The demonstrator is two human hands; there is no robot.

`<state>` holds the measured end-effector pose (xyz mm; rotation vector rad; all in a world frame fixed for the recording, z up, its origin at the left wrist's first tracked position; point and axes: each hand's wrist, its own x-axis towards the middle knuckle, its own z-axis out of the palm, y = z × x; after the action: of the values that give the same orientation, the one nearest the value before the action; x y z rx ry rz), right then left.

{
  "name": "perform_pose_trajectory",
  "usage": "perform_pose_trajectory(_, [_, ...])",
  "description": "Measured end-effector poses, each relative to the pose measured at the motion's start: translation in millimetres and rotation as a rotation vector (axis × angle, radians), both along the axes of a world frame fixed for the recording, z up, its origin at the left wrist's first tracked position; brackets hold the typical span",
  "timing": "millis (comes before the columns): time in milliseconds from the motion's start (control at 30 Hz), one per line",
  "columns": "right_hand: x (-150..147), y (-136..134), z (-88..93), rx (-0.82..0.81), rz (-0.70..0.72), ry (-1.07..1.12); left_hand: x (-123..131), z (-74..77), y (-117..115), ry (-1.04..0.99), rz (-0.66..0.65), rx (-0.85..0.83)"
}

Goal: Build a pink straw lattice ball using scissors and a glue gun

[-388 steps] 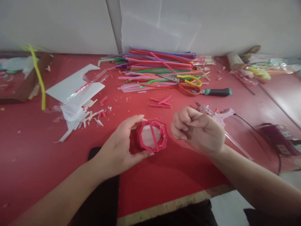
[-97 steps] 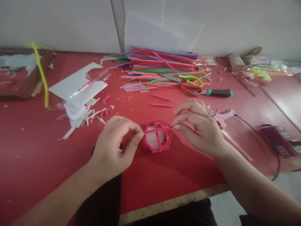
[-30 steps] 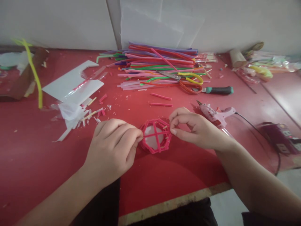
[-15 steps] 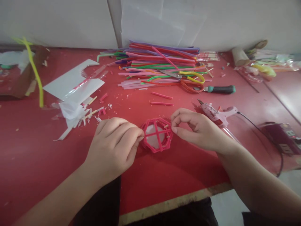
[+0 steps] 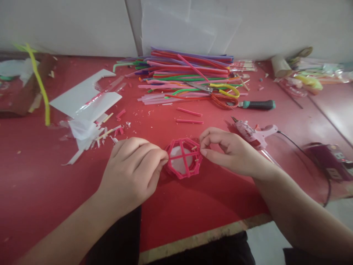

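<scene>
A pink octagonal frame built of thin sticks rests on the red table, with crossing bars over its top and a white disc visible inside. My left hand pinches the frame's left edge between thumb and fingers. At the right edge, my right hand has its thumb and index fingertip closed on the frame where a cross bar meets the rim. Two loose pink sticks lie just beyond the frame. Small pale bits cling to the frame's right side.
A pink glue gun with a cable lies right of my right hand. Behind are scissors, a cutter and a pile of coloured pipe cleaners. White card and scraps lie left. A purple box sits far right.
Both hands keep their hold at the two edges of the pink frame. Only a very slight shift of the whole view shows.
</scene>
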<state>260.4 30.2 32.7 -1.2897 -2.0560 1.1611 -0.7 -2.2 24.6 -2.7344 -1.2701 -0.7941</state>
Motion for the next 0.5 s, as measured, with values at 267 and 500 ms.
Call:
perform_pose_trajectory(267, [-0.6,0.4,2.0,0.013,0.005,-0.007,0.1,-0.5,0.1,0.001,0.008,-0.009])
perform_pose_trajectory(500, [-0.1,1.2,-0.9,0.02,0.013,0.004,0.1,-0.9,0.3,0.004,0.008,-0.017])
